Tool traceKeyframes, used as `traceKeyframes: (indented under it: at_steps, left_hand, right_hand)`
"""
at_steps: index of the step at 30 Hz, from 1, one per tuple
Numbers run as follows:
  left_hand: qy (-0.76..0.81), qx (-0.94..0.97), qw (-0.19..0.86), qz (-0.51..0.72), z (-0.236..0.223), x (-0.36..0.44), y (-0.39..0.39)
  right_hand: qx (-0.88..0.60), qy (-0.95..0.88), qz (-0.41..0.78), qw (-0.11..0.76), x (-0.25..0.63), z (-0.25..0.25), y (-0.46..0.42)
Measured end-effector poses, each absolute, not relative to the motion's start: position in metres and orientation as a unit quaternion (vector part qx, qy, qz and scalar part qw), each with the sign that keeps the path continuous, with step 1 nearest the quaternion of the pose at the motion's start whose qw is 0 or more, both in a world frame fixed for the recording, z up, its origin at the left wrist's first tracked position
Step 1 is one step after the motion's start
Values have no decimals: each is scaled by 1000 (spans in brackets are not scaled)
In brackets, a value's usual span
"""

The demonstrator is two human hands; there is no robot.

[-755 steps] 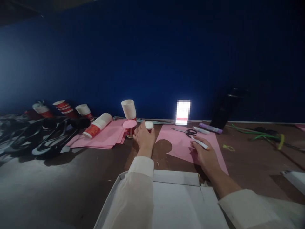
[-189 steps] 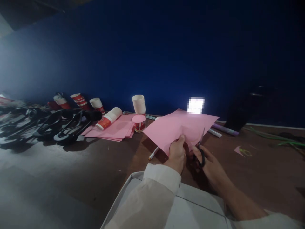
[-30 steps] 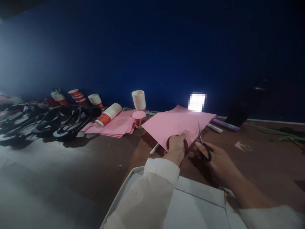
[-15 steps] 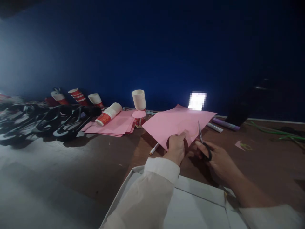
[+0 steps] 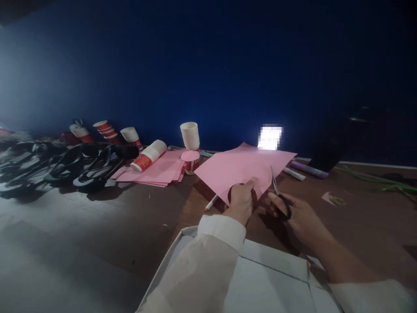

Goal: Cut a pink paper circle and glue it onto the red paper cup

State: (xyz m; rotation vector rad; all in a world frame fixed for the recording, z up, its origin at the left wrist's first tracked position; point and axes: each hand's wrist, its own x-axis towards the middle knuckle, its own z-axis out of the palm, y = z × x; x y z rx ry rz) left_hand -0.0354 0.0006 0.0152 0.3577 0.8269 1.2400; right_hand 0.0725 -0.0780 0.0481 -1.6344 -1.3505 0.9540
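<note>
Paper cutting: our left hand [image 5: 241, 201] pinches the pink sheet [image 5: 243, 168] taut, our right hand [image 5: 298, 215] grips scissors [image 5: 279, 193]; we feed slowly.

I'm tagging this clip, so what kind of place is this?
Probably a craft table: the right hand works scissors into a pink sheet, with paper cups and more pink paper behind.

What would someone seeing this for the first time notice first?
Probably the pink sheet held up at centre, the left hand pinching its near edge while the right hand works black-handled scissors into it. Next, the red and white paper cups lying along the blue wall at the left.
</note>
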Motion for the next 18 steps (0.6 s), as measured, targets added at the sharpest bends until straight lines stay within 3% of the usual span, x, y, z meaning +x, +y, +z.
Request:
traceKeyframes:
  at_steps: [18]
  left_hand:
    - [376,190,715,558,9,-37,7]
  right_hand:
    - [-642,-557,364,379,79,54,-78]
